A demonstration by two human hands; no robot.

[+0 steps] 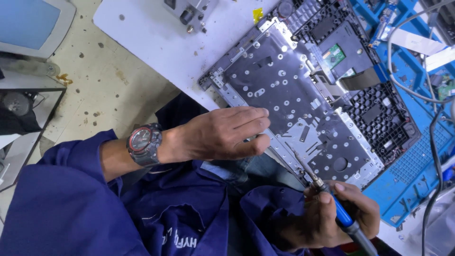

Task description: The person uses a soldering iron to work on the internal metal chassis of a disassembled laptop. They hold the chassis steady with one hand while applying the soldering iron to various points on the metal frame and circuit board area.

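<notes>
A laptop base [303, 90] lies upside down and opened, its silver keyboard backing plate dotted with small rivets. My left hand [222, 132] rests flat on the plate's near edge, fingers together, holding the case steady; a dark wristwatch with a red ring [143, 144] is on that wrist. My right hand [339, 215] grips a blue-handled soldering iron [343, 219]. Its thin metal tip [299, 160] touches the plate near the lower middle.
The laptop base sits partly on a white table [151, 33] and partly on a blue work mat [407, 156]. Grey and black cables [433, 142] run along the right. A small green board [335, 55] shows inside the case. A monitor [33, 23] stands on the floor at left.
</notes>
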